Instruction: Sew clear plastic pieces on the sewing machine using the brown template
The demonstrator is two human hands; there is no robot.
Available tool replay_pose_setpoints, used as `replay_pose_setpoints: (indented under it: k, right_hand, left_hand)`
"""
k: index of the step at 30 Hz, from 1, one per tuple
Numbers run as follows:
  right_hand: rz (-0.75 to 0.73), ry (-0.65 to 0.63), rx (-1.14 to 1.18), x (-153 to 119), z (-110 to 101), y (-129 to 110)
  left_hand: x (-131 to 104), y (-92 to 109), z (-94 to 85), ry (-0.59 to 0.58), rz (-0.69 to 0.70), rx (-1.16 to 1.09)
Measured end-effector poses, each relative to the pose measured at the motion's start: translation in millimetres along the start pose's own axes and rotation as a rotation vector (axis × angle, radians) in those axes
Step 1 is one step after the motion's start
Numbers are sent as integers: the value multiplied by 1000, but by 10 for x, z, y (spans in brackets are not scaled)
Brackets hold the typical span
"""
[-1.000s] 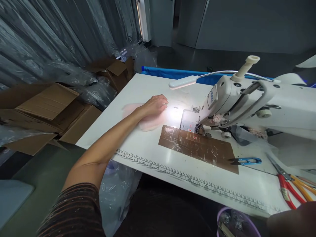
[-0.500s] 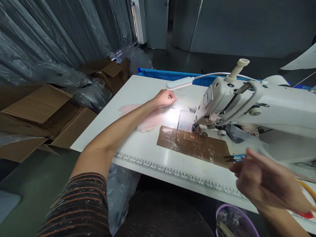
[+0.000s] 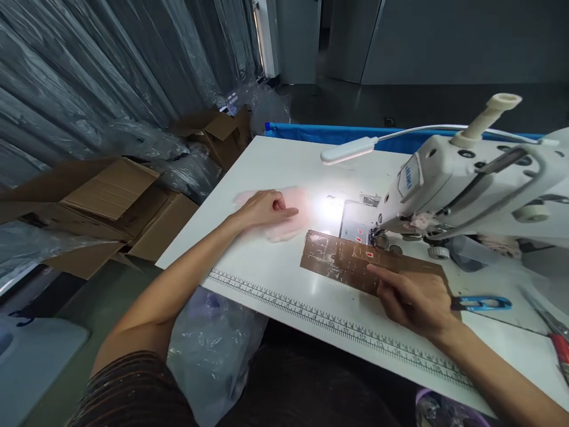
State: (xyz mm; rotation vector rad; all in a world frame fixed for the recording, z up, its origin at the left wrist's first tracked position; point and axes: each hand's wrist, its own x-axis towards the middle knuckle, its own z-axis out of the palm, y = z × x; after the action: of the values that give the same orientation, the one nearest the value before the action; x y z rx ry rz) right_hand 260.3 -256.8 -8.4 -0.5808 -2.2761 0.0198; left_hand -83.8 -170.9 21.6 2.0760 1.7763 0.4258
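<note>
My left hand [image 3: 267, 209] is over a sheer pale pink piece of fabric [image 3: 284, 231] on the white table. Its thumb points right and the other fingers curl, with a gap between; no held thing shows. The fabric's edges look blurred. My right hand [image 3: 418, 299] is over a worn brown strip [image 3: 329, 258] in front of the sewing machine. Its index finger stretches out left along the strip, and nothing shows in the hand. Blue-handled thread snips [image 3: 482, 303] lie just right of that wrist.
The white sewing machine [image 3: 427, 172] stands at the right, and a slim lamp [image 3: 349, 150] lights the table near its needle. A printed ruler [image 3: 329, 321] runs along the front edge. Cardboard boxes [image 3: 111, 196] and plastic bags sit at the left. A red-handled tool [image 3: 560, 350] lies far right.
My right hand has put down the snips and moved left onto the brown strip. My left hand has come back left from near the lamp to the fabric. The view has shifted.
</note>
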Motion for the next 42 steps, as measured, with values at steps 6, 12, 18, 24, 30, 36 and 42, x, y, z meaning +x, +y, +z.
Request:
replay_pose_setpoints:
  k: [6, 12, 18, 24, 30, 36, 42]
  right_hand:
    - [5, -105, 78, 1, 155, -9]
    - [0, -182, 62, 306, 484, -36]
    - [160, -185, 81, 803, 1018, -29]
    - [162, -391, 65, 879, 1249, 12]
    - [174, -427, 48, 846, 1256, 17]
    - [161, -358, 101, 830, 1290, 18]
    - [158, -126, 207, 830, 1272, 5]
  left_hand:
    - [-96, -63, 122, 13, 5, -97]
    - [-129, -156, 84, 28, 34, -245]
    - [-154, -180, 119, 65, 84, -278]
    - [-116, -155, 154, 234, 77, -387]
    - [-5, -541, -317, 725, -261, -1165]
    - [-651, -1212, -968, 970, -237, -1084]
    - [-1163, -790, -982, 929, -221, -1037]
